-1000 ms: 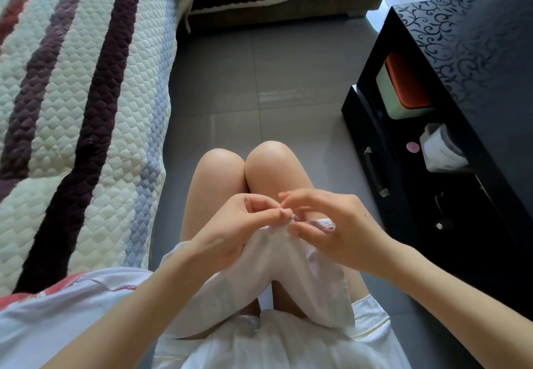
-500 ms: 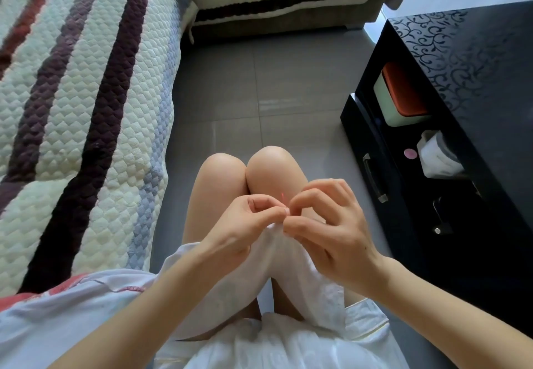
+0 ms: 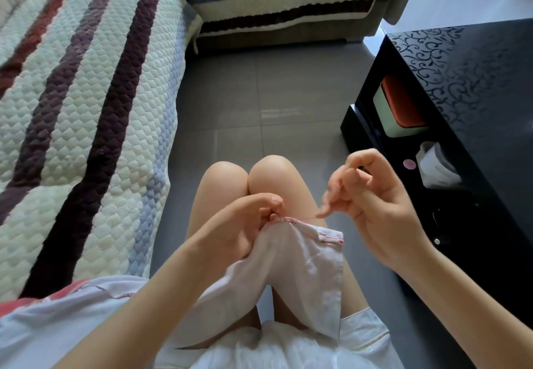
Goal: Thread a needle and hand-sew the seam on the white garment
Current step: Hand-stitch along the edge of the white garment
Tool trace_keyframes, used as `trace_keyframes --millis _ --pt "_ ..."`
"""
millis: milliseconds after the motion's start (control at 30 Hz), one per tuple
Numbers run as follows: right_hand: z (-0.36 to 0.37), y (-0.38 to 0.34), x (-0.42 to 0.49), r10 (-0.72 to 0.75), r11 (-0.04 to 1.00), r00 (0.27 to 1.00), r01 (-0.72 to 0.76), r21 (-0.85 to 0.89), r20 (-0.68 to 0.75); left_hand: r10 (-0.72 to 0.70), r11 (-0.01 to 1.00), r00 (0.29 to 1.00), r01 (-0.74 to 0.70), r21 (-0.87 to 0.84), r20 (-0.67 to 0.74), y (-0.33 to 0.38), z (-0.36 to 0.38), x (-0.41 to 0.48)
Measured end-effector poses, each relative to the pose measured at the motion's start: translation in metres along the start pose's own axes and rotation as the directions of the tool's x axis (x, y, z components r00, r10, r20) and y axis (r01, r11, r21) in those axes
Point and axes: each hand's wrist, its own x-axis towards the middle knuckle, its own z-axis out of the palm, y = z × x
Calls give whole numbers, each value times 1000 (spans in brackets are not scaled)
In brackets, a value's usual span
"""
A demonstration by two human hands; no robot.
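Leftward lies a striped quilted cover (image 3: 86,108), then the left hand (image 3: 245,224) pinches the pink-stitched edge of the white garment (image 3: 302,259) draped over the thighs, and the right hand (image 3: 372,204) hovers beside it, fingers curled, contents indiscernible.

grey tiled floor (image 3: 259,94). striped quilted sofa (image 3: 72,108) stands on it at left and across the top. black table (image 3: 476,85) stands on it at right. table's lower shelf holds a pale green box (image 3: 385,108) with an orange lid, a white tissue pack (image 3: 435,166), and a small pink disc (image 3: 408,164) just beside the pack. white garment (image 3: 302,267) lies draped over the person's thighs (image 3: 219,195).
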Motion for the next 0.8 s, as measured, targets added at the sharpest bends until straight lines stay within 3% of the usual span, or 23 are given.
trace_keyframes --millis 100,167,233,300,433,533,800 --pt "-10 0 7 32 995 994 -42 -92 -103 72 997 996 -72 4 56 16 -3 -4" --pt "-12 2 10 42 983 992 -62 -175 -116 179 966 982 -185 179 53 25 -4 -6" --pt "-12 5 10 65 961 993 -89 -260 -99 305 851 951 -296 433 50 31 -3 -8" --pt "-9 9 10 79 922 995 -96 -375 -61 365 780 931 -325 534 33 34 -3 -7" --pt "-2 22 10 64 757 998 -45 -651 5 350 773 936 -312 552 39 37 1 -7" --pt "3 30 10 35 668 998 15 -744 52 300 807 950 -300 508 85 38 4 -7" --pt "12 34 13 7 726 993 78 -683 121 277 846 955 -293 446 103 38 8 -6"
